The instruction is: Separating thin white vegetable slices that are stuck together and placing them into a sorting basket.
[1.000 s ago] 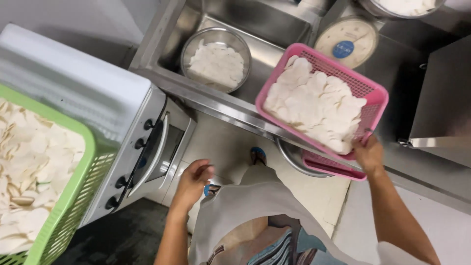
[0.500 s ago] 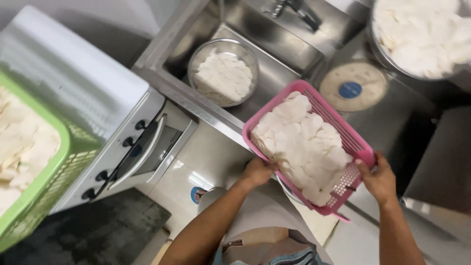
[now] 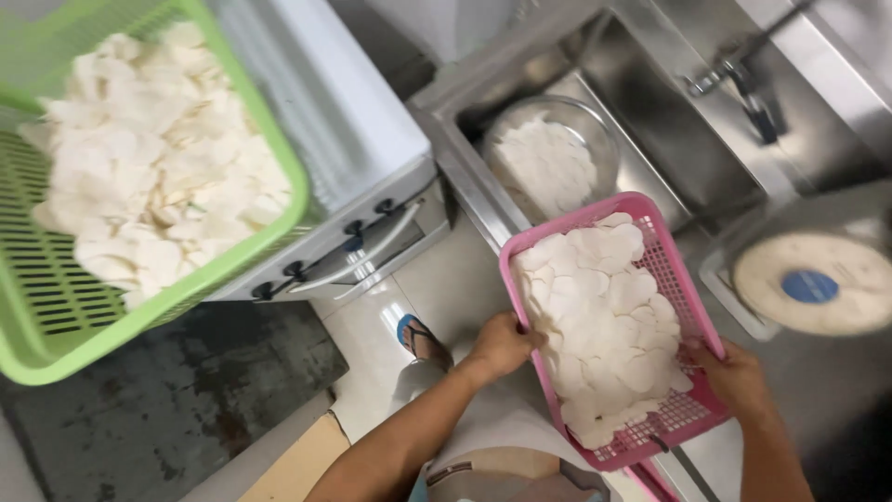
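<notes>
1. Left hand (image 3: 502, 342) grips the left rim of the pink basket (image 3: 671, 279), fingers curled over the edge at about 9 o'clock of the basket.
2. Right hand (image 3: 739, 376) grasps the basket's right rim at about 4 o'clock; thumb on top of the rim.
3. Basket is held in the air in front of the steel sink (image 3: 669, 139) and carries a heap of flat white slices (image 3: 604, 316).
4. Metal bowl (image 3: 548, 158) of like slices sits in the sink, at 11 o'clock from the basket.
5. Green basket (image 3: 56, 316), also full, rests on a white oven (image 3: 353, 139) at 9 o'clock.
6. Round scale dial (image 3: 810, 288), cream with blue round centre label, at 3 o'clock.
</notes>
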